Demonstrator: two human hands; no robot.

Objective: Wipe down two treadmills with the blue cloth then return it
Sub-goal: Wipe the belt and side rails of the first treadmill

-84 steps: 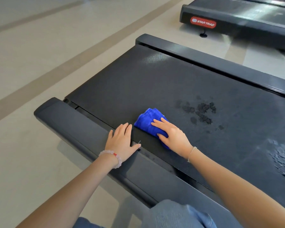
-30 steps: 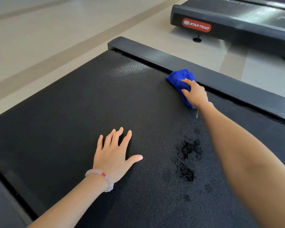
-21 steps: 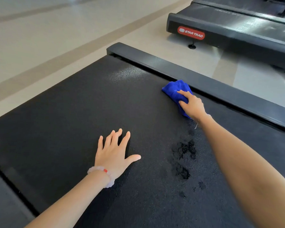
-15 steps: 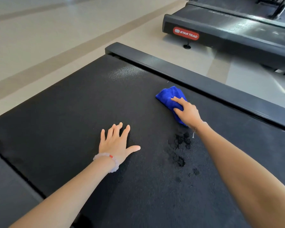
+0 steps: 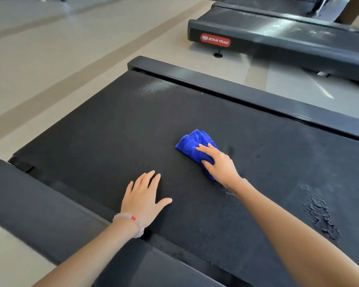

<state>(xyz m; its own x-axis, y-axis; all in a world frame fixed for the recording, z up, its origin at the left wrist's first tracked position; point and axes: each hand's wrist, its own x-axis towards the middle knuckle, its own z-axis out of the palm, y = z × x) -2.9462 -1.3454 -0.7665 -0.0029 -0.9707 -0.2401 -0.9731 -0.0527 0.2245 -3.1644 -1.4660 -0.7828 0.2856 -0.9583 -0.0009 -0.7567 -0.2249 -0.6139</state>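
From the head view, your right hand [image 5: 220, 164] lies on the folded blue cloth [image 5: 193, 143], fingers laid fairly flat and pressing it down on the treadmill belt [image 5: 112, 131]. The thumb is hidden, so that much is unclear. Half a second ago the cloth sat nearer the far side rail [image 5: 236, 92]; it has now come back toward you, to about the middle of the belt.

Your left hand [image 5: 143, 195] stays flat and spread on the belt, holding nothing, its beaded bracelet [image 5: 131, 219] at the edge of the near side rail [image 5: 39, 208], which has come back into view.

Where dark blotches lay below your right wrist, only a faint smear shows. A rough wet patch [image 5: 319, 212] lies further right. The second treadmill [image 5: 278, 38] stands beyond, across a strip of floor.
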